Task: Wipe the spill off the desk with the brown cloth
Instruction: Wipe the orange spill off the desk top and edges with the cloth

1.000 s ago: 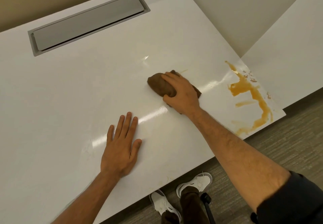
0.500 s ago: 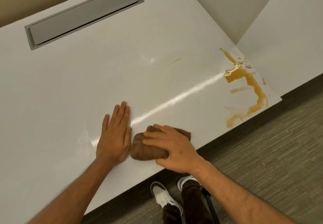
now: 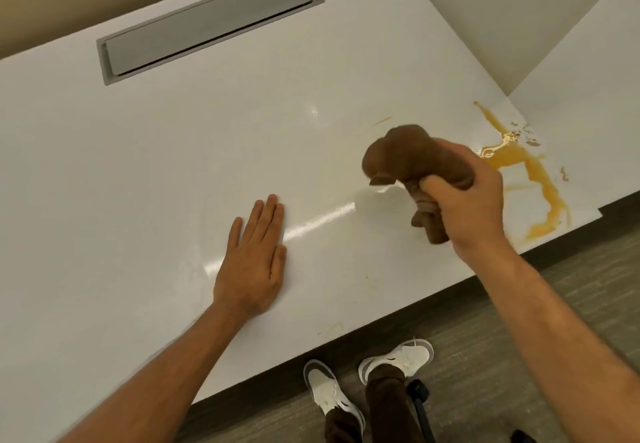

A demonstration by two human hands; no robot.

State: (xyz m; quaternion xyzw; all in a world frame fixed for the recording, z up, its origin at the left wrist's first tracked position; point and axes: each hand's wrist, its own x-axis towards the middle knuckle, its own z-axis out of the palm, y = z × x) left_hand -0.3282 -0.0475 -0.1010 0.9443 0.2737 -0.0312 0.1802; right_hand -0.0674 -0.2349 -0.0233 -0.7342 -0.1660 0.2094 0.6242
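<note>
My right hand (image 3: 467, 197) grips the bunched brown cloth (image 3: 401, 157) and holds it lifted above the white desk (image 3: 173, 165), just left of the spill. An end of the cloth hangs down below my fist. The orange-yellow spill (image 3: 540, 179) spreads over the desk's right corner, with brown flecks beside it and a thin faint streak further left. My left hand (image 3: 252, 262) lies flat on the desk, fingers straight and together, holding nothing.
A grey cable hatch (image 3: 207, 23) is set into the desk at the back. A second white desktop (image 3: 588, 72) adjoins on the right. The desk's front edge runs diagonally above grey carpet, where my white shoes (image 3: 363, 380) and a black chair base (image 3: 420, 404) show.
My right hand has lifted the cloth off the desk from beside my left hand and carried it right, toward the spill. My left hand stays flat in place.
</note>
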